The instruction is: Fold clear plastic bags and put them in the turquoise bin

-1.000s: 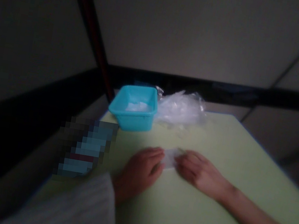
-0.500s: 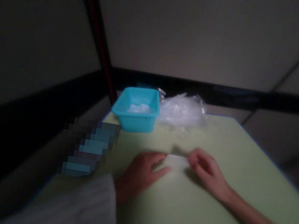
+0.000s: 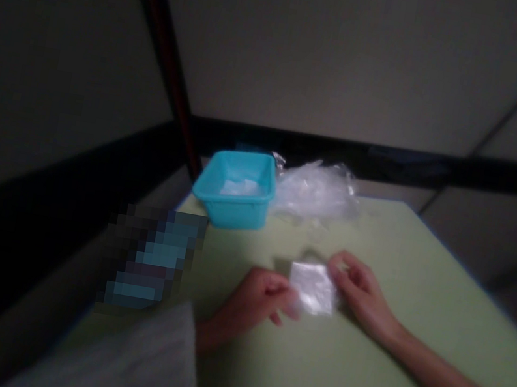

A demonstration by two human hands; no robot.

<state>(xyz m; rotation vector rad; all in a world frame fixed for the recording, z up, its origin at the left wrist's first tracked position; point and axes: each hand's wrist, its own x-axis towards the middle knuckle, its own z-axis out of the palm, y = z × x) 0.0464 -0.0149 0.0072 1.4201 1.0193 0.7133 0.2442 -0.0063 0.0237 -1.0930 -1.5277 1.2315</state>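
A small, shiny, clear plastic bag [image 3: 315, 287], roughly square, is spread in front of me just above or on the table. My right hand [image 3: 363, 297] pinches it at its upper right corner, thumb and forefinger closed. My left hand [image 3: 267, 301] is at the bag's left edge, fingers partly curled and blurred by motion. Whether those fingers grip the bag or only brush it, I cannot tell.
A turquoise plastic basket [image 3: 240, 213] with whitish pieces [image 3: 242, 187] inside stands at the far left of the pale green table [image 3: 356, 381]. Beside it lies a heap of clear plastic [image 3: 315, 193]. A pixelated object [image 3: 158, 259] sits along the left edge.
The bag has turned from nearly edge-on to showing its flat face. My left hand has moved down and slightly right along its side; my right hand has stayed nearly in place.
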